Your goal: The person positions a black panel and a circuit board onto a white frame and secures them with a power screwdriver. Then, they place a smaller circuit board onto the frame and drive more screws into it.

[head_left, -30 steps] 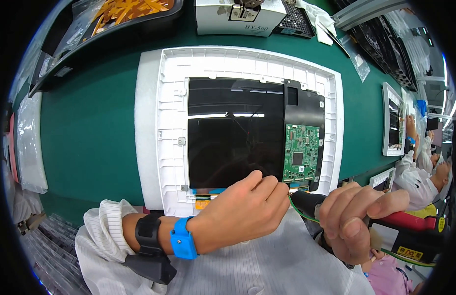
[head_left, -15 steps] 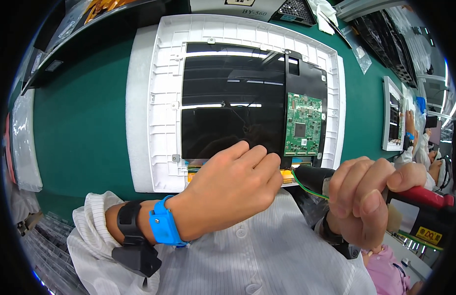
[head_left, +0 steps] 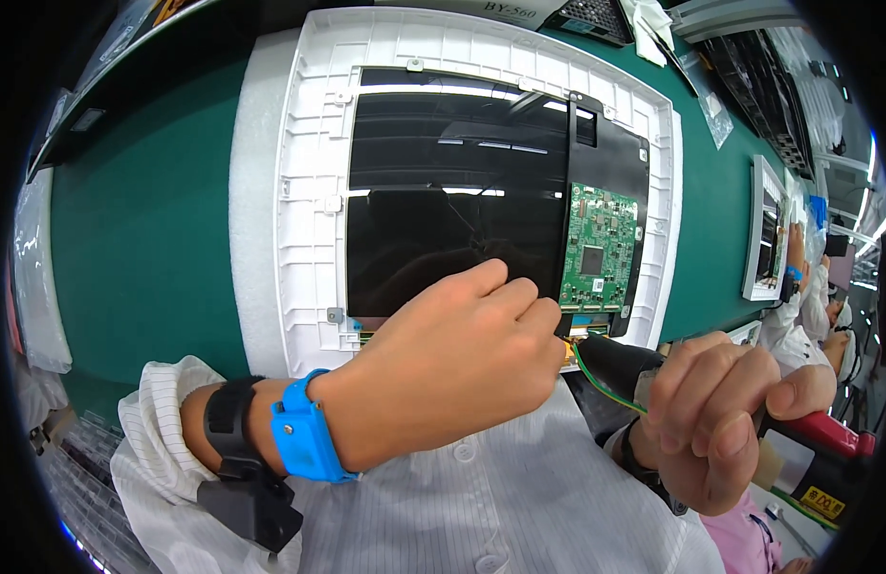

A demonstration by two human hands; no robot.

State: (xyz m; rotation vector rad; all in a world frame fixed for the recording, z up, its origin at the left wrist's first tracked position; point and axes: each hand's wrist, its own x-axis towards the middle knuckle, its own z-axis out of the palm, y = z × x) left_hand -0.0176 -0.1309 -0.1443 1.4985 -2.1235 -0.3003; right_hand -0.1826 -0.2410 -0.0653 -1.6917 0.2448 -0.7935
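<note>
The green circuit board [head_left: 598, 251] is seen just beyond the curled fingers of the left hand [head_left: 462, 359], whose fist hides the panel's lower edge; any hold cannot be told. The red-handled tool [head_left: 806, 430], partly cut off, is gripped by the right hand [head_left: 720, 411]. Bare green mat [head_left: 137, 239] lies left of the white frame [head_left: 309, 191].

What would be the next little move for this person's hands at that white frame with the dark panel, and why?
Probably bringing the red-handled power tool in the right hand down to the lower edge of the white plastic frame. The left hand is pinched there, just below the green circuit board beside the glossy black panel, while the tool's dark tip sits close by.
</note>
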